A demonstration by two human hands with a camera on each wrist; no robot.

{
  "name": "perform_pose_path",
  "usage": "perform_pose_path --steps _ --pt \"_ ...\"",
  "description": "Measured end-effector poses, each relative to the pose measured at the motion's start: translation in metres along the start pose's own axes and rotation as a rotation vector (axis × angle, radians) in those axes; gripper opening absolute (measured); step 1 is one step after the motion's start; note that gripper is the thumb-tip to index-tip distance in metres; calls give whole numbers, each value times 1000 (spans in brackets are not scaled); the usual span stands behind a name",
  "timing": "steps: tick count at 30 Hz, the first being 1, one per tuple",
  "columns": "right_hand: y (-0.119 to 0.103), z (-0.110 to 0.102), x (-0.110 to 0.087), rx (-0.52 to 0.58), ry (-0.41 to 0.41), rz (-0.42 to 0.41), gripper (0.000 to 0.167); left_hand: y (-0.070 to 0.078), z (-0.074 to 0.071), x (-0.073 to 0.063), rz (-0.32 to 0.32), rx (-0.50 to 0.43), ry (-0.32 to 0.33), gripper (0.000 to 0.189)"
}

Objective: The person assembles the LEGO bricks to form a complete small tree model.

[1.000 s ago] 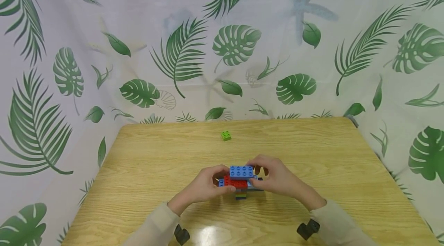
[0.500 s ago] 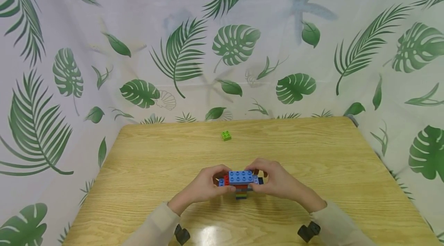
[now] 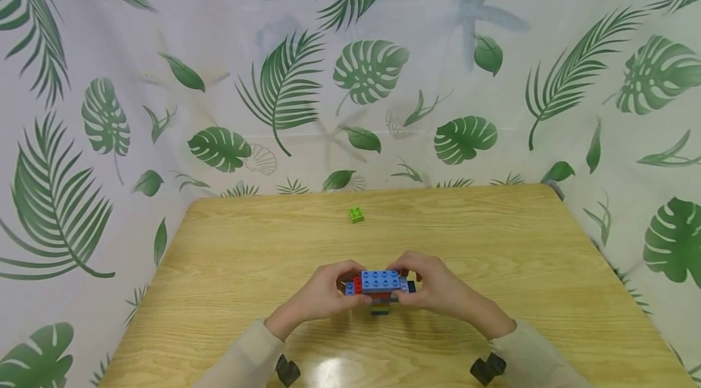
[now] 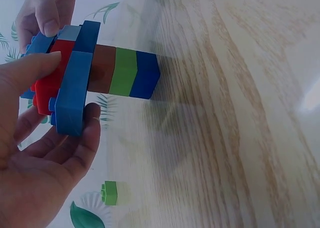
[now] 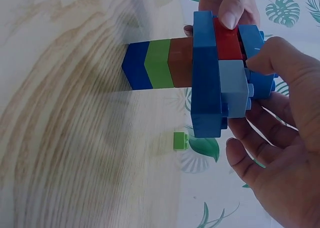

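A tower of toy building bricks stands upright on the table between the two hands. From the bottom it has a dark blue brick point(image 5: 137, 66), a lime brick point(image 5: 159, 63) and a brown brick point(image 5: 180, 62), each small. Across these lies a long blue layer point(image 5: 206, 88), bearing a red brick point(image 4: 54, 71) and a light blue brick point(image 5: 232, 83). A blue eight-stud brick point(image 3: 380, 280) sits on top. My left hand point(image 3: 323, 291) grips the red brick's layer, thumb in front, fingers behind. With thumb and fingers, my right hand point(image 3: 438, 284) pinches the top blue brick's right end.
A loose lime four-stud brick point(image 3: 356, 215) lies farther back on the wooden table point(image 3: 263, 224). Behind the table hangs a white leaf-print curtain point(image 3: 306, 102).
My right hand has brought the blue eight-stud brick down and toward me onto the red brick, covering most of its studs. My left hand has stayed in place.
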State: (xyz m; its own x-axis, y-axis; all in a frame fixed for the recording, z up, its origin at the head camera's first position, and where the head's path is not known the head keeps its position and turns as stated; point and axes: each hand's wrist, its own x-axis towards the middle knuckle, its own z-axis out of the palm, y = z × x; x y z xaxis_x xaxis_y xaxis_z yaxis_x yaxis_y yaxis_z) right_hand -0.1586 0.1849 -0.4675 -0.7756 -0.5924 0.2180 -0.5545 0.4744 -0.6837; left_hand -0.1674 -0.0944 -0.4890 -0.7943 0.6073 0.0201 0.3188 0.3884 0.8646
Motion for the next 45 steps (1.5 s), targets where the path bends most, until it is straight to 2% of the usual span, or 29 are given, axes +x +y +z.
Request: perform_pose_path --steps 9,17,27,33,45 --pt "-4 -2 0 -41 -15 18 31 0 -1 0 18 3 5 27" --pt "-6 -3 0 -70 -15 -8 29 1 -1 -1 21 14 7 28" --pt "-6 -2 2 -93 -36 -11 30 -2 -1 0 1 -59 -15 30" --pt "-7 -2 3 -96 -27 -20 30 -1 -2 2 18 -35 5 26" --pt "-5 -1 2 -76 -27 -7 29 2 -4 4 10 -57 -19 26"
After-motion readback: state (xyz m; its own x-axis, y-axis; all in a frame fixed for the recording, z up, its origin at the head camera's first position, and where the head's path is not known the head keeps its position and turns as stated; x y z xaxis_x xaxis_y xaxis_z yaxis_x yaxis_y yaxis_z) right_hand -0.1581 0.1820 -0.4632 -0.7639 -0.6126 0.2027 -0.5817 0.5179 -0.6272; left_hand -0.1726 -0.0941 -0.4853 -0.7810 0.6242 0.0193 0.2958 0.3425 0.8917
